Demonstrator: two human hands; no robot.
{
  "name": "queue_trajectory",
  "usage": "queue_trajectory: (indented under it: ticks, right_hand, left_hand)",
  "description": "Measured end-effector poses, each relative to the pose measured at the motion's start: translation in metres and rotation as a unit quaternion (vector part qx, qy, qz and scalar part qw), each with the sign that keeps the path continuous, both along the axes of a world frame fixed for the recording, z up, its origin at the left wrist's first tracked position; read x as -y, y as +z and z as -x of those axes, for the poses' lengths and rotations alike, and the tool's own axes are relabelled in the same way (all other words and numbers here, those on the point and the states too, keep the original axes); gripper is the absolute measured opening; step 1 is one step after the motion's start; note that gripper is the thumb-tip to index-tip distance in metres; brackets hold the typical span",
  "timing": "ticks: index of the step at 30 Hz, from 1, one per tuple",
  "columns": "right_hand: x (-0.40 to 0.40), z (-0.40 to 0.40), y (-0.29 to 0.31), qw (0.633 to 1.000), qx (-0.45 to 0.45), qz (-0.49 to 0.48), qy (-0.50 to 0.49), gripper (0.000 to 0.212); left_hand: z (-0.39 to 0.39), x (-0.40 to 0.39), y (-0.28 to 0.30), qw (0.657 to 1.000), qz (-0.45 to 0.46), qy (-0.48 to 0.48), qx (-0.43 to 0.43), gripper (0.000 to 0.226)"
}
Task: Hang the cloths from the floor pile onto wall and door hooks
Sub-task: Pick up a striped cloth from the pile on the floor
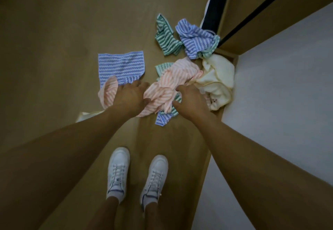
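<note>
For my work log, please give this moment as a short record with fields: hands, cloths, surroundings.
left hand: left hand grips the pink striped cloth
right hand: right hand reaches into the same cloth; grip unclear
flat cloth: blue striped cloth, spread on the floor
other cloths: green striped cloth, cream towel
feet: white sneakers

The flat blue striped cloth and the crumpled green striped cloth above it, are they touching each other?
Apart. The head view shows bare floor between the flat blue striped cloth and the crumpled green striped cloth.
</note>
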State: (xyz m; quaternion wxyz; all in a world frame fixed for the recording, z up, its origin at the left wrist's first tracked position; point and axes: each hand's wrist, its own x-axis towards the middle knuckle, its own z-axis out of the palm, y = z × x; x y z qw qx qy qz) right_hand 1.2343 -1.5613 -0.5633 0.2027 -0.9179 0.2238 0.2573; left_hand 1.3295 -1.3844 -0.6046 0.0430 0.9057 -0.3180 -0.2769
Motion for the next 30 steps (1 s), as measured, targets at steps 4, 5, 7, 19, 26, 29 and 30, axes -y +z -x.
queue_trajectory:
  ticks: [4,5,7,19,26,29,30]
  right_hand:
    - [0.006,-0.003,-0.064,1.000,-0.012,-0.005,0.000,0.050]
    - [0.008,-0.004,-0.077,1.000,-0.017,-0.006,-0.001,0.051]
    - [0.012,-0.007,-0.101,1.000,-0.024,-0.008,0.007,0.052]
    - [0.031,-0.005,-0.154,0.999,-0.017,-0.021,0.029,0.054]
    - [0.033,-0.008,-0.122,0.998,0.004,-0.056,0.003,0.057]
    - [0.025,-0.011,-0.097,0.997,0.012,-0.081,-0.015,0.061]
    - [0.022,-0.012,-0.088,0.996,0.011,-0.089,-0.015,0.062]
  left_hand:
    - [-0.011,0.011,-0.063,1.000,-0.014,-0.025,-0.008,0.060]
    - [-0.013,0.015,-0.076,0.999,-0.015,-0.032,-0.011,0.061]
    - [-0.014,0.025,-0.101,0.998,-0.015,-0.052,-0.024,0.063]
    - [-0.030,0.084,-0.159,0.969,0.025,-0.034,-0.245,0.101]
    - [-0.033,0.079,-0.110,0.990,0.015,-0.066,-0.123,0.064]
    - [-0.032,0.076,-0.077,0.990,-0.047,-0.113,-0.065,0.042]
    - [-0.032,0.074,-0.065,0.988,-0.064,-0.132,-0.051,0.038]
